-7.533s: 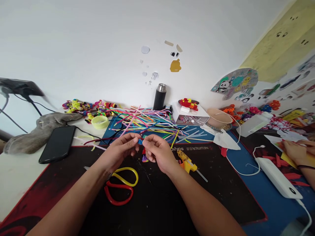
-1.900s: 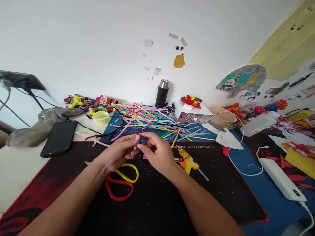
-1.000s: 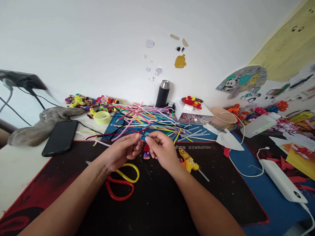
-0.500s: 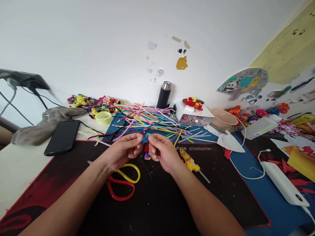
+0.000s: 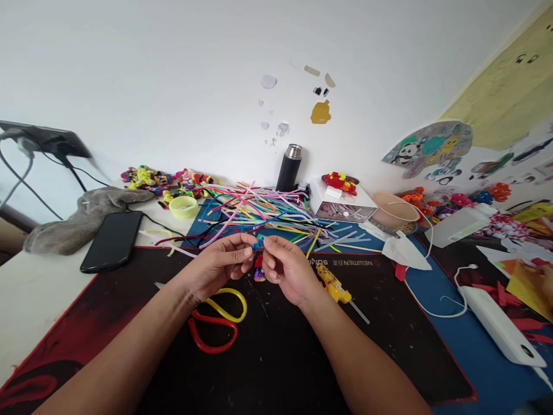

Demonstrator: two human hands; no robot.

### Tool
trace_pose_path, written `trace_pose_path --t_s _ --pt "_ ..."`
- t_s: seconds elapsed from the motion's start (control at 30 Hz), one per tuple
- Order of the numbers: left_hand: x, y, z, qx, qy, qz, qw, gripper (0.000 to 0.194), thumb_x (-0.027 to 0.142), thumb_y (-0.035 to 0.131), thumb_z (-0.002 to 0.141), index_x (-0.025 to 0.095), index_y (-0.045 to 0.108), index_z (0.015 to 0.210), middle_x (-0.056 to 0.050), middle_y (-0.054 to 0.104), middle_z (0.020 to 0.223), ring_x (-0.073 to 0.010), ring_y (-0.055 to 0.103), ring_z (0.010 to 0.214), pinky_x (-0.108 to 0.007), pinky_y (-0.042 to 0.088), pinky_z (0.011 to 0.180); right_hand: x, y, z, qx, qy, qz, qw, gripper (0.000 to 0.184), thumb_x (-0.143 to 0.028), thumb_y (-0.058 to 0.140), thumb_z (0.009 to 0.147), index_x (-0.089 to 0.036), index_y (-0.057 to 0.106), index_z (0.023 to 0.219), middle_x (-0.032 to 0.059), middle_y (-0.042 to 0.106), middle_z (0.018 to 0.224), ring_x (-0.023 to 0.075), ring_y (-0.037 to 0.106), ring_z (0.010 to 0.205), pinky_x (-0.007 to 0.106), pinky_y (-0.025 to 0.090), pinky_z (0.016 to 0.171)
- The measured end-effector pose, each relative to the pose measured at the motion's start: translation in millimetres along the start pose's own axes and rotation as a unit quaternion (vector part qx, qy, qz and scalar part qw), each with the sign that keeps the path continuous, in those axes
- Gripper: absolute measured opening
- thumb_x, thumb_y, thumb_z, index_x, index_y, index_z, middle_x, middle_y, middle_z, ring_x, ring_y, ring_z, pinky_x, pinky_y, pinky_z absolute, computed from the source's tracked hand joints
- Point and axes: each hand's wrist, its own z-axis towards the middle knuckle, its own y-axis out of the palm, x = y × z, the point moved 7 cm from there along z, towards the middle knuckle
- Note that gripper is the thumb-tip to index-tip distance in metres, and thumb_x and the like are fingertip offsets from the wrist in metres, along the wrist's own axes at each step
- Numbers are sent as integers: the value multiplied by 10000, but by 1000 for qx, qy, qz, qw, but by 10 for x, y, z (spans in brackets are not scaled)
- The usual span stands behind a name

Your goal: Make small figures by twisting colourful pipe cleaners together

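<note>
My left hand (image 5: pixel 216 266) and right hand (image 5: pixel 288 270) are bare, with no rings, watch or gloves; both forearms are uncovered, no sleeves showing.

Both hands, left (image 5: pixel 220 266) & right (image 5: pixel 287 268), pinch small blue piece (image 5: pixel 257 245), prob. pipe cleaner, above black mat (image 5: pixel 276 357).

desk (image 5: pixel 38 300) | black mat (image 5: pixel 268 357) | on mat: scissors (image 5: pixel 218 323), glue gun (image 5: pixel 332 285) | phone (image 5: pixel 111 248)
</note>
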Motion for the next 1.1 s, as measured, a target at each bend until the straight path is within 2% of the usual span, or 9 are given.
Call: trace_pose_path --t_s 0.33,0.67,0.9,1.1 --pt "21 8 7 -2 11 0 1000 312 297 971 754 129 717 824 -19 640 696 -90 533 549 -162 352 442 4 21 -8 -14 -4 -23 1000 353 -496 847 830 -172 727 901 -77 502 578 65 410 428 213 217 418" --pt "65 23 -7 -16 31 5 999 326 331 963 769 138 709 835 -17 629 690 -97 531 546 -159 345 428 0 7 11 -3 1 -1 1000 420 -562 844 831 -184 680 915 -86 507 576 64 380 415 213 215 412" --pt "49 38 -6 -37 27 27 999 319 351 953 784 140 724 857 -14 621 685 -102 555 558 -157 358 441 17 7 6 -24 9 8 1000 386 -493 865 823 -202 621 886 -92 514 595 60 380 419 215 206 420" --pt "41 -2 3 -15 26 27 999 350 368 983 741 142 746 867 -20 639 693 -104 563 563 -162 370 444 -14 39 -2 -34 1 12 999 367 -459 887 813 -190 642 860 -90 513 590 52 379 419 215 201 420"
